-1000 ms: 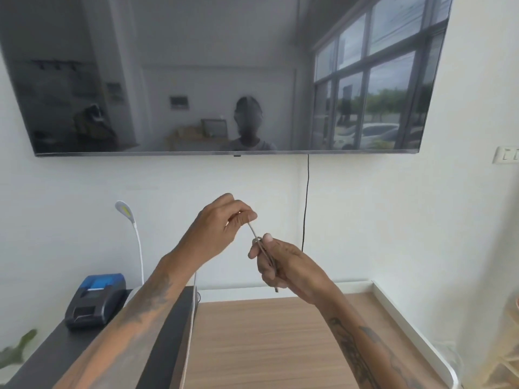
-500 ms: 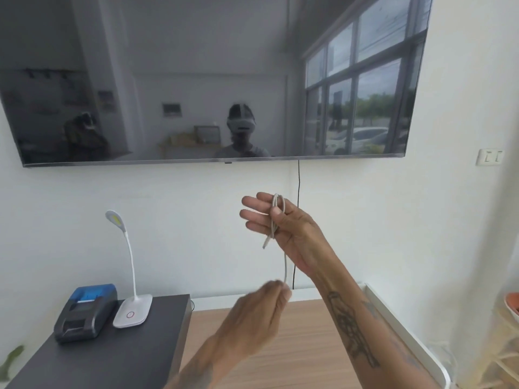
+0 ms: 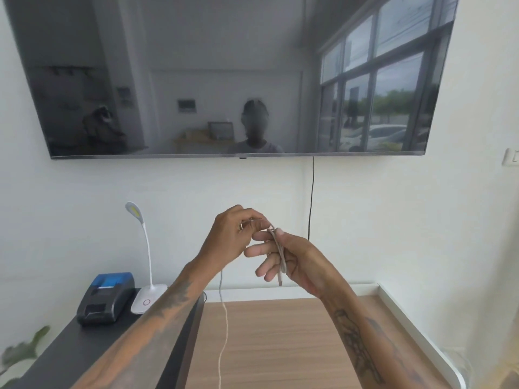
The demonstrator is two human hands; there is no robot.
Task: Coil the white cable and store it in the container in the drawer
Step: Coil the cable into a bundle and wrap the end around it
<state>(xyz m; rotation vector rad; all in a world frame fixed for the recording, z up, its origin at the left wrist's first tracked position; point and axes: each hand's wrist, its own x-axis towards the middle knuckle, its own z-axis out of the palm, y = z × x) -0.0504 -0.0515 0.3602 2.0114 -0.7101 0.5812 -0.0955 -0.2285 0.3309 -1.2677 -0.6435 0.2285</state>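
The right hand (image 3: 292,256) is spread, its fingers (image 3: 259,250) the form for the coil; a few turns of the cable (image 3: 279,258) already lie across them, one end hanging just below the palm. The left hand (image 3: 233,238) pinches the cable at the top of the coil and feeds it. The free length (image 3: 223,332) drops past the counter (image 3: 70,341) toward the floor. To wind well, keep each loop the same size, lay it flat beside the last, hold light tension and let twist run out. No drawer or container is in view.
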